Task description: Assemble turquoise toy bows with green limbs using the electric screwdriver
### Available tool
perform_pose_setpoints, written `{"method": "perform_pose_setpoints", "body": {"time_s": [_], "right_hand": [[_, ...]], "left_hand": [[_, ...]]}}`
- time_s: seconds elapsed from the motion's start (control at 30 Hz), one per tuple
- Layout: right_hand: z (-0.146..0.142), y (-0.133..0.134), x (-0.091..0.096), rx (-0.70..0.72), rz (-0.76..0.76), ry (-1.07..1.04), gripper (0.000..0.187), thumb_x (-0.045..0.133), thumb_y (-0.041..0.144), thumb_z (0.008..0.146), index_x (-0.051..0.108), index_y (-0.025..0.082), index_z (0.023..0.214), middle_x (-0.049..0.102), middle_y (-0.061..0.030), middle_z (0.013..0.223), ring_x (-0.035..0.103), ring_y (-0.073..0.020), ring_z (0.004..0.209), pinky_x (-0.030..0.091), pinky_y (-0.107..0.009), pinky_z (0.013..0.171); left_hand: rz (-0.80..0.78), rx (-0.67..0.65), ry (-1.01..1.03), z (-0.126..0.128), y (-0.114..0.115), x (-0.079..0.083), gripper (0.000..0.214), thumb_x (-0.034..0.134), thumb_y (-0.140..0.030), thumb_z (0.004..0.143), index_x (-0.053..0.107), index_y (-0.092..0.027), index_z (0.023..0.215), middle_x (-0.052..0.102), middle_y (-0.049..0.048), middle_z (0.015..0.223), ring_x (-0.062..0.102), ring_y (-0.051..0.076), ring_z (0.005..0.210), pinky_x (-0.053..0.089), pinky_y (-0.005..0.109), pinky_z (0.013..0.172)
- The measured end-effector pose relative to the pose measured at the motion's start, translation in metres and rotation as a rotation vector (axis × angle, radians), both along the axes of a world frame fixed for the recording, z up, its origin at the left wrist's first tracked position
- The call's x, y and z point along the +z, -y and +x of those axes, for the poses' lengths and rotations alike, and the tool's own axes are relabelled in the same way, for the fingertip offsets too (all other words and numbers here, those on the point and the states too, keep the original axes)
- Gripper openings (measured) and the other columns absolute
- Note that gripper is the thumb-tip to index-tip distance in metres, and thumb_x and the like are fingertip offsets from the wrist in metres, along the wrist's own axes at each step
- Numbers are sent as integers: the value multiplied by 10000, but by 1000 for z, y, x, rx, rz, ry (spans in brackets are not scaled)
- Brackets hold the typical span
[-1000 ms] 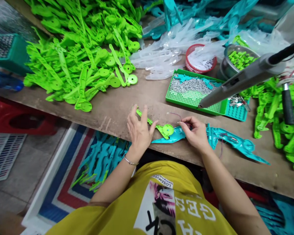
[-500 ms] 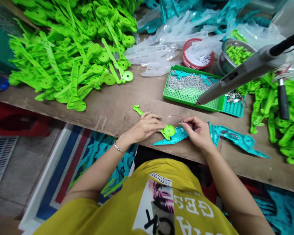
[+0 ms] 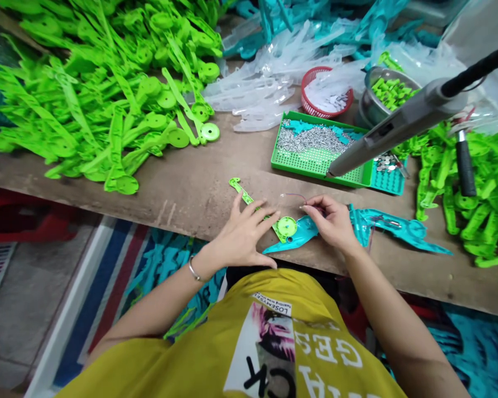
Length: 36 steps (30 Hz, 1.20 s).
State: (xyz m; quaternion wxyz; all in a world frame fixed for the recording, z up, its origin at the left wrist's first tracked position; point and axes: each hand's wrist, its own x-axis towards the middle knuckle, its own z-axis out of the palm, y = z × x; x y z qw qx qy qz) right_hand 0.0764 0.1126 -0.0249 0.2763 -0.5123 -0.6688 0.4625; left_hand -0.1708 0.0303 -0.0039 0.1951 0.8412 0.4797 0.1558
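A teal plastic half-shell [image 3: 402, 225] lies along the table's near edge, passing under my right hand [image 3: 334, 224]. The thumb and fingers of that hand are pinched on a thin dark wire [image 3: 295, 194], whose loose end reaches leftward over the table. At the shell's left end rests a lime-green lever piece [image 3: 288, 226], its round disc on the shell and its hooked arm running up to the left. My left hand [image 3: 243, 235] has its fingers spread over this arm and covers part of it; whether the fingertips touch it I cannot tell.
An electric screwdriver [image 3: 377, 130] hangs slanted above a green tray [image 3: 323, 171] of small screws. Behind are a red basket [image 3: 309, 99] and a metal bowl [image 3: 367, 97] of green bits. Lime-green parts [image 3: 78, 121] are heaped left, clear plastic pieces [image 3: 253, 99] at the back.
My left hand has come off the lime-green lever's disc end, its fingers spreading and its thumb moving toward me. More of the lever's arm shows. My right hand keeps its pinch on the wire.
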Motion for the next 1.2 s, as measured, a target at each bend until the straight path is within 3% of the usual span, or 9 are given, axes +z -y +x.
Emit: {"method": "perform_pose_setpoints", "body": {"time_s": [0.17, 0.27, 0.33, 0.47, 0.6, 0.77, 0.93, 1.03, 1.2], "right_hand": [[1, -7, 6, 25, -182, -113, 277, 682, 458, 845, 687, 188, 908, 735, -53, 851, 664, -174, 772, 495, -286, 682], [-2, -12, 23, 131, -291, -180, 295, 685, 466, 839, 693, 187, 934, 753, -64, 894, 704, -198, 869, 534, -319, 790], [-10, -12, 37, 215, -327, -183, 287, 676, 447, 850, 700, 184, 963, 753, -58, 887, 705, -190, 859, 538, -318, 798], [-31, -6, 51, 349, -258, -156, 228, 626, 382, 882, 715, 180, 937, 747, -47, 878, 678, -166, 823, 522, -300, 780], [-47, -3, 46, 362, -193, -81, 229, 622, 346, 860, 726, 180, 979, 741, -50, 898, 647, -156, 781, 504, -286, 732], [-61, -5, 44, 415, -216, 104, 283, 675, 406, 801, 725, 148, 906, 608, 13, 644, 446, -98, 550, 329, -241, 517], [-71, -14, 41, 414, -166, 161, 255, 622, 396, 823, 678, 155, 763, 555, 27, 605, 418, -97, 565, 301, -250, 536], [-71, -20, 36, 434, -187, 224, 250, 608, 385, 823, 670, 156, 745, 552, 24, 593, 411, -103, 552, 295, -256, 532], [-74, -18, 34, 511, -161, 296, 195, 611, 322, 835, 692, 160, 764, 557, 27, 582, 435, -106, 556, 304, -250, 554]], "left_hand": [[28, 81, -27, 13, 18, 5, 805, 683, -548, 869, 404, -149, 1510, 607, 179, 1409, 486, 361, 1375, -98, 676, 1199], [17, 142, 63, 21, 17, 9, 788, 658, -628, 861, 461, -151, 1457, 581, 170, 1443, 460, 350, 1398, 57, 621, 1221], [5, 265, 142, 28, 14, 12, 576, 614, -552, 928, 548, -169, 1354, 638, 138, 1368, 546, 295, 1303, 231, 533, 1175], [2, 468, 234, 39, 9, 14, 192, 535, -345, 1012, 665, -206, 1036, 749, 42, 1029, 653, 205, 1006, 358, 425, 1000], [52, 592, 229, 38, 10, 13, 179, 557, -312, 999, 675, -217, 903, 751, 13, 900, 648, 192, 886, 347, 431, 963], [101, 619, 106, 32, 15, 14, 161, 578, -256, 970, 696, -212, 869, 753, 29, 881, 641, 225, 907, 331, 473, 963], [69, 663, 113, 26, 20, 11, 160, 595, -306, 972, 699, -208, 1044, 749, 61, 997, 651, 246, 958, 394, 455, 922], [-3, 758, 302, 20, 27, 5, 240, 560, -257, 982, 611, -181, 1204, 722, 86, 1072, 670, 213, 963, 482, 367, 846], [-168, 851, 548, 20, 36, -10, 260, 527, -211, 972, 519, -196, 1231, 702, 25, 950, 693, 145, 782, 549, 285, 758]]}}
